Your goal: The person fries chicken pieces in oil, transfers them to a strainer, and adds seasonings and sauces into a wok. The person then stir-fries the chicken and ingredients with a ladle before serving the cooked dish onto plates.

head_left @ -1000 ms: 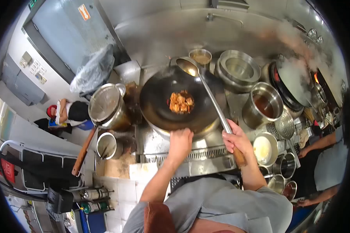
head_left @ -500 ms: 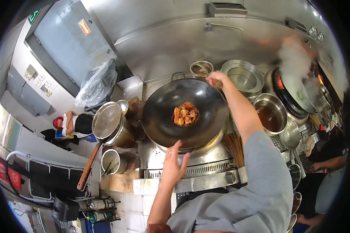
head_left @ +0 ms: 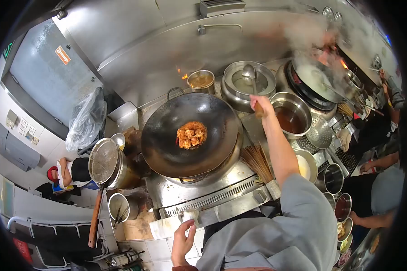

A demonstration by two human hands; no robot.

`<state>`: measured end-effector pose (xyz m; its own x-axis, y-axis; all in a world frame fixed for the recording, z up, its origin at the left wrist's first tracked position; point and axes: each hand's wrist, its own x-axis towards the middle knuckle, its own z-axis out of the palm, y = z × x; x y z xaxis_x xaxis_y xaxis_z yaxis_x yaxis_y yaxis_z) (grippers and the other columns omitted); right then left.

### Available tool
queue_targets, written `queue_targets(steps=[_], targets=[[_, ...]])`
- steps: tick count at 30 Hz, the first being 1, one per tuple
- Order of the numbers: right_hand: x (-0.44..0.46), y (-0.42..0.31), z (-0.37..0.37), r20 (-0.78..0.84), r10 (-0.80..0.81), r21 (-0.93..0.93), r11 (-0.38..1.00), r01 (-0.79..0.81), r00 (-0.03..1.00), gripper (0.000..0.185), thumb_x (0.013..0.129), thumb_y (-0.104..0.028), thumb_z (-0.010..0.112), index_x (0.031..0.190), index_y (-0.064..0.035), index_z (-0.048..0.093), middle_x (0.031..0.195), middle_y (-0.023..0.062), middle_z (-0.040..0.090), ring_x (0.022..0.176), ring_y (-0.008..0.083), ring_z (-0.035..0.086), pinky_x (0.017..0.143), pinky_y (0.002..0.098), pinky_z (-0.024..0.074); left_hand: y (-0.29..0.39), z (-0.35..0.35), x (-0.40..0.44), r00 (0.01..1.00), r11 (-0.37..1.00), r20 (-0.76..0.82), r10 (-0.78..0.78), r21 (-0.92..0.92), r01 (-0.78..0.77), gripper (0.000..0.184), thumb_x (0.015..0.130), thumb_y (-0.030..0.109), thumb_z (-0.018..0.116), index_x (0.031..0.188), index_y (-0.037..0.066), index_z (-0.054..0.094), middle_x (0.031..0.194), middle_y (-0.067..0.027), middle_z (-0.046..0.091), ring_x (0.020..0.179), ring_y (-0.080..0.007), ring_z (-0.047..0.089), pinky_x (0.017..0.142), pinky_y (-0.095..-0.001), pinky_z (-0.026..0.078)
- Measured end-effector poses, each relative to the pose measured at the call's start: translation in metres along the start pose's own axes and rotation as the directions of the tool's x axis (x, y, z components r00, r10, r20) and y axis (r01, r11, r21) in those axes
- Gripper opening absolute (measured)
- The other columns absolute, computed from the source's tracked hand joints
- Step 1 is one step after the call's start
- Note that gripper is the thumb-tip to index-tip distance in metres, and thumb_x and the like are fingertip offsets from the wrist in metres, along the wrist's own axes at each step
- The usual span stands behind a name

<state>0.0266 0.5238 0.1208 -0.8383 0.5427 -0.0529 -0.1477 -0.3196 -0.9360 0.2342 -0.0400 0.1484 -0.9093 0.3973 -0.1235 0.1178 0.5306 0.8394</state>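
Observation:
My right hand (head_left: 262,105) is closed round the wooden handle of a ladle (head_left: 249,72). The ladle's bowl is over a steel pot of clear liquid (head_left: 228,95). A big black wok (head_left: 167,131) sits on the burner, with a heap of glazed, red-brown fried pieces (head_left: 191,135) at its middle. Below the wok, by the stove's front edge, my left hand (head_left: 183,239) has its fingers curled against a crumpled white cloth (head_left: 190,216) and appears to pinch it.
Left of the wok, a strainer (head_left: 103,160) with a long wooden handle rests on a pot. A white container (head_left: 123,207) holds utensils. A bamboo brush (head_left: 256,161) stands right, near a pot of brown liquid (head_left: 287,113). Farther right are a steaming wok (head_left: 319,81) and another person's arm (head_left: 380,162).
My right hand has gone from the small pot behind the wok to the right, now with the ladle visible. My left hand has dropped from the wok's near rim to the cloth.

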Motion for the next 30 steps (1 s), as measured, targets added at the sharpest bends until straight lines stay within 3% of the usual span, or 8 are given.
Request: queue_targets(steps=[1,6,9,10,11,17,24,30], targets=[[0.017,0.007,-0.007,0.103,-0.077,0.462,0.886,0.021,0.992,0.025,0.079,-0.007,0.067,0.093,0.0075,0.053,0.069,0.0086,0.056,0.056,0.0157,0.056,0.05,0.0257,0.0476,0.002,0.0,0.0,1.0,1.0,0.009,0.004,-0.002,-0.004,0.025,0.092,0.013,0.057,0.11,-0.004,0.06,0.102,-0.016,0.067,0.097,-0.0216,0.064,0.085,-0.0314,0.048],[0.049,-0.077,0.033,0.195,0.017,0.815,0.553,-0.171,0.981,0.016,0.081,-0.005,0.062,0.085,0.0067,0.05,0.068,0.006,0.052,0.056,0.0138,0.054,0.05,0.0191,0.0468,0.006,-0.011,-0.002,0.998,0.999,-0.04,0.041,0.005,-0.04,0.025,0.092,0.014,0.057,0.11,-0.003,0.061,0.102,-0.0164,0.067,0.097,-0.0221,0.064,0.085,-0.0315,0.049],[0.059,-0.099,0.035,0.407,0.198,0.431,0.819,-0.378,0.892,0.017,0.08,-0.005,0.062,0.084,0.0054,0.049,0.062,0.0057,0.052,0.046,0.0154,0.051,0.045,0.0242,0.0457,0.004,-0.02,-0.001,0.999,0.999,0.034,0.036,-0.008,-0.036,0.024,0.09,0.012,0.059,0.109,-0.003,0.061,0.101,-0.0173,0.067,0.096,-0.0252,0.065,0.084,-0.0325,0.049],[0.035,-0.112,0.052,0.189,0.145,-0.165,0.98,-0.115,0.971,0.018,0.08,-0.005,0.062,0.085,0.0055,0.049,0.061,0.0066,0.053,0.044,0.0166,0.051,0.043,0.0274,0.0449,0.005,-0.022,0.002,0.989,0.99,0.072,0.127,0.053,-0.131,0.024,0.089,0.012,0.061,0.108,-0.002,0.061,0.101,-0.0185,0.066,0.095,-0.0301,0.064,0.083,-0.0351,0.049],[0.017,-0.117,0.061,0.049,-0.039,-0.733,0.677,0.062,0.998,0.019,0.079,-0.005,0.063,0.086,0.0055,0.049,0.06,0.0076,0.054,0.042,0.0177,0.051,0.041,0.0306,0.0442,0.005,-0.025,0.005,0.97,0.967,0.116,0.215,0.112,-0.228,0.024,0.087,0.012,0.062,0.108,-0.001,0.06,0.1,-0.0197,0.065,0.094,-0.0349,0.063,0.082,-0.0377,0.05],[-0.178,-0.012,0.078,-0.061,-0.291,-0.523,0.824,0.218,0.955,0.064,0.084,-0.009,0.063,0.14,-0.0086,0.031,0.073,0.007,0.055,0.048,0.0155,0.052,0.039,0.0284,0.0423,-0.011,-0.017,0.02,0.914,0.943,0.238,0.33,-0.115,-0.311,0.024,0.085,0.009,0.064,0.108,0.002,0.06,0.099,-0.0182,0.065,0.093,-0.0325,0.064,0.081,-0.0364,0.05],[-0.323,0.017,0.06,-0.179,-0.099,-0.393,0.919,0.021,0.979,0.046,0.087,-0.015,0.061,0.127,-0.0022,0.044,0.081,0.0085,0.059,0.046,0.0141,0.048,0.041,0.0294,0.0419,0.018,0.021,0.045,0.585,0.826,0.627,0.514,-0.178,-0.536,0.022,0.085,0.004,0.062,0.106,0.001,0.059,0.096,-0.0158,0.064,0.089,-0.0301,0.064,0.078,-0.0352,0.049],[-0.485,-0.019,0.001,-0.191,0.063,-0.086,0.993,-0.08,0.98,0.052,0.088,-0.008,0.057,0.136,-0.0034,0.036,0.069,0.0007,0.048,0.046,0.0066,0.043,0.037,0.0224,0.0356,0.059,0.077,0.049,0.576,0.858,0.645,0.502,-0.288,-0.425,0.02,0.087,0.004,0.059,0.106,-0.001,0.06,0.097,-0.0125,0.066,0.089,-0.0203,0.066,0.08,-0.0298,0.05]])
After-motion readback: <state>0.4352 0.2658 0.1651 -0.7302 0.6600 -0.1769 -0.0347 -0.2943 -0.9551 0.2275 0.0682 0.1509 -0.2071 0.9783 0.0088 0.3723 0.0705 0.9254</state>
